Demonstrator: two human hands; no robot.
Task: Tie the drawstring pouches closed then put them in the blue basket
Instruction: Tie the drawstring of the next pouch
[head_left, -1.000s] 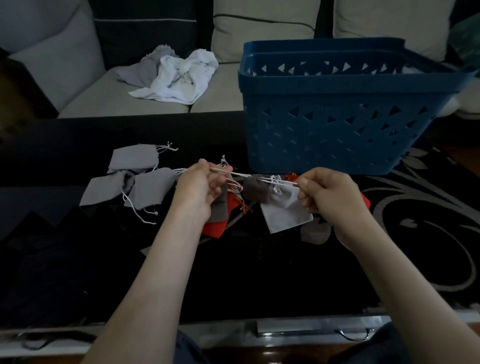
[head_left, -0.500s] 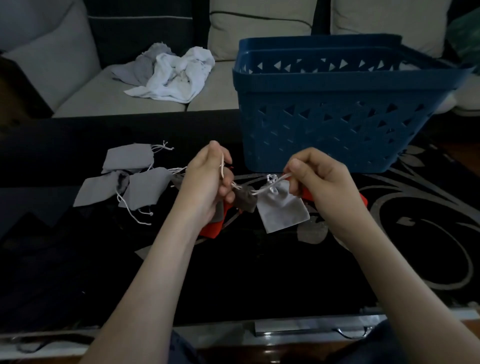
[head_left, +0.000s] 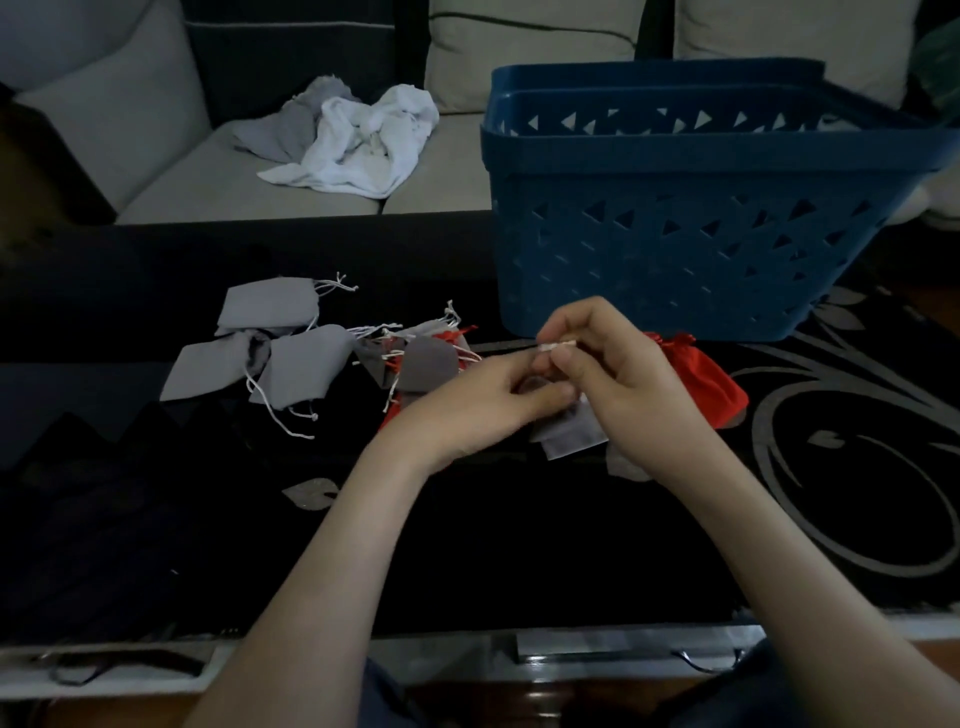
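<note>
Both hands meet over a light grey drawstring pouch held just above the black table. My right hand pinches its white drawstring between thumb and forefinger. My left hand grips the pouch's neck from the left, which hides the pouch's top. The blue basket stands right behind the hands, its inside mostly out of sight. Several grey pouches with loose strings lie to the left. A red pouch lies behind my right hand, and more red cloth shows behind my left.
The black table carries a silver floral pattern on its right side. A grey sofa with a heap of white and grey cloth runs behind the table. A metal edge with handles lines the table's front.
The hands were apart, pulling the drawstrings taut to either side; now they have come together over the pouch, my left hand having moved right. The pouch sits lower.
</note>
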